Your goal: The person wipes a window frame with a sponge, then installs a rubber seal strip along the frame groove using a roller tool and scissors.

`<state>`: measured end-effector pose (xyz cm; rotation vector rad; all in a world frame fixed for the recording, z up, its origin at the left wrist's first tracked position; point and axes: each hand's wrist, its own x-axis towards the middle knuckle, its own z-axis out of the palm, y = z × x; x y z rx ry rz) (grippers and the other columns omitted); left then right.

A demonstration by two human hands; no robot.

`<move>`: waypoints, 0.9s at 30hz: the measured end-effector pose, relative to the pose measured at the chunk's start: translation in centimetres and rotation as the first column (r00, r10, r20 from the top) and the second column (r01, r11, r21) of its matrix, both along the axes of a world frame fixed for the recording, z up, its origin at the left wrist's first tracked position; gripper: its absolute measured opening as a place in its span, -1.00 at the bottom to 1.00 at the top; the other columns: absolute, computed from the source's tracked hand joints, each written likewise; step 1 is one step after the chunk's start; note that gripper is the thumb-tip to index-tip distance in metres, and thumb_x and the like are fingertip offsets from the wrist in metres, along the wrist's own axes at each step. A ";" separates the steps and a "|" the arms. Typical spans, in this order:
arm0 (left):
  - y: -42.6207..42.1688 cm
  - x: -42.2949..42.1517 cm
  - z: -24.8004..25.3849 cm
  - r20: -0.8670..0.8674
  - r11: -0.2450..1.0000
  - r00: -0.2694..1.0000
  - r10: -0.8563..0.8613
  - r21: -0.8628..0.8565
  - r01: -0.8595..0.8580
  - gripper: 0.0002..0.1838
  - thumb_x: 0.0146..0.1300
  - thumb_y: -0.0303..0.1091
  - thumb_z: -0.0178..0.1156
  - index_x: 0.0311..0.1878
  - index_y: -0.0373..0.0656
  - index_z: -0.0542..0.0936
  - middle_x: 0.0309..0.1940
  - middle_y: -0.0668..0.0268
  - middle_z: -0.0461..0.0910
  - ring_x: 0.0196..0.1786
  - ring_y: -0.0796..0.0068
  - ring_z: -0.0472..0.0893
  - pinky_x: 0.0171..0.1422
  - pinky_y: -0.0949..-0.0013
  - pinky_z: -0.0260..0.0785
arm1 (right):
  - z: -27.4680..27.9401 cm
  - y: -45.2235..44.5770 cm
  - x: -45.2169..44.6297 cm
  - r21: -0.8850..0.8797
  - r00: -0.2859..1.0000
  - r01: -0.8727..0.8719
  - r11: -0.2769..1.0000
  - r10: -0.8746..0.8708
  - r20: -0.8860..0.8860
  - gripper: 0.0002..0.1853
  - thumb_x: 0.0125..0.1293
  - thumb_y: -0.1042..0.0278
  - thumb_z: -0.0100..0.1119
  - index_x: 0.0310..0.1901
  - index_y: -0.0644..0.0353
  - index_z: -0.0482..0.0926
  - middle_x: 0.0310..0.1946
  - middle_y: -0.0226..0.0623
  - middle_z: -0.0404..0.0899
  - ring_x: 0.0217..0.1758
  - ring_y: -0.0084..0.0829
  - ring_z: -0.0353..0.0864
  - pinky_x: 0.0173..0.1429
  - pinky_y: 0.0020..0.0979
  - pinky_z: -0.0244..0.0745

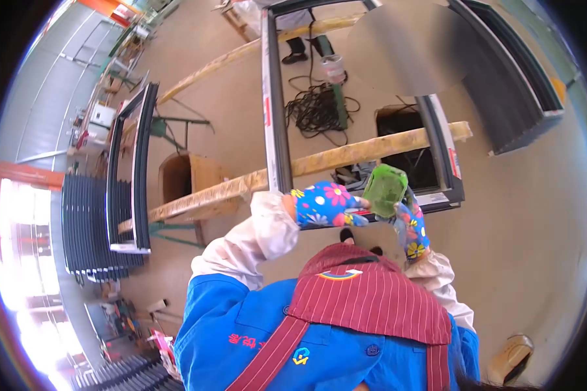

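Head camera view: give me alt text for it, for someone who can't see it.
A gloved right hand holds a green tray at the near edge of a dark frame, the gloved left hand close beside the tray. The frame lies across wooden beams; through it, black cable is heaped on the floor.

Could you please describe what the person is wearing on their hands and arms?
Both the left hand and the right hand wear bright blue gloves with flowers in pink, yellow and white. Loose, pale, off-white sleeve covers, gathered near the wrists, run up the forearms, with bright blue sleeves above them.
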<state>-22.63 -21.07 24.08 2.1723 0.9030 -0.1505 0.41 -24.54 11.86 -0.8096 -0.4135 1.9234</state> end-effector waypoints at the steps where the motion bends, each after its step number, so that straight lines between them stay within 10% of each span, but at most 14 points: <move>1: 0.2 -1.4 1.3 0.031 0.994 0.999 0.039 -0.099 -0.036 -0.37 0.25 0.06 0.04 0.31 -0.05 0.34 -0.14 0.00 0.59 -0.16 0.01 0.55 -0.07 0.17 0.37 | -0.4 0.5 -0.6 0.038 0.998 -0.055 0.998 0.055 0.000 -0.31 0.17 0.59 0.13 0.36 0.18 0.13 0.22 -0.18 0.33 0.17 -0.32 0.46 0.24 -0.28 0.41; 7: -1.1 -11.7 -0.2 0.092 0.927 0.948 0.304 -0.258 -0.272 -0.44 0.24 -0.29 0.12 0.34 0.07 0.34 -0.46 0.33 0.59 -0.53 0.63 0.44 -0.40 0.46 0.33 | -0.7 3.8 -5.2 0.128 0.987 -0.160 0.979 0.157 0.035 -0.32 0.20 0.48 0.13 0.36 0.20 0.13 0.22 -0.17 0.34 0.25 -0.28 0.38 0.29 -0.25 0.33; 8: -1.7 -13.0 0.3 0.008 0.876 0.912 0.411 -0.280 -0.393 -0.37 0.05 -0.34 0.17 0.29 0.13 0.41 -0.51 0.15 0.59 -0.51 0.33 0.51 -0.37 0.35 0.36 | -0.7 4.1 -5.8 0.144 0.985 -0.173 0.974 0.169 0.041 -0.32 0.20 0.45 0.14 0.36 0.20 0.14 0.22 -0.18 0.34 0.25 -0.28 0.38 0.30 -0.26 0.32; 16: -5.7 -16.8 -6.9 -0.545 0.892 0.790 0.282 -0.156 -0.425 -0.23 -0.20 -0.46 0.12 0.22 0.35 0.47 -0.45 0.16 0.63 -0.36 0.19 0.63 -0.31 0.19 0.40 | -2.4 7.5 -5.9 0.050 0.953 -0.299 0.953 0.301 -0.023 -0.38 0.22 0.44 0.13 0.32 0.24 0.20 0.17 -0.18 0.39 0.19 -0.26 0.43 0.25 -0.25 0.37; 21: -4.1 -12.3 -9.4 -0.779 0.929 0.591 0.209 -0.030 -0.368 -0.74 0.05 -0.35 0.18 -0.16 0.12 0.67 -0.19 0.29 0.65 -0.08 0.23 0.64 -0.06 0.20 0.52 | -3.5 11.2 -3.7 0.043 0.921 -0.390 0.920 0.390 -0.003 -0.43 0.24 0.45 0.07 0.31 0.25 0.22 0.13 -0.20 0.43 0.17 -0.34 0.46 0.25 -0.35 0.37; 27: -4.4 -11.9 -11.3 -0.789 0.942 0.553 0.268 0.095 -0.321 -0.70 -0.11 -0.37 0.20 -0.22 0.15 0.66 -0.33 0.30 0.63 -0.24 0.22 0.65 -0.22 0.17 0.51 | -6.0 15.8 1.5 0.092 0.881 -0.474 0.876 0.473 0.030 -0.16 0.16 0.32 0.27 0.41 0.22 0.01 0.15 -0.23 0.42 0.14 -0.40 0.50 0.25 -0.40 0.39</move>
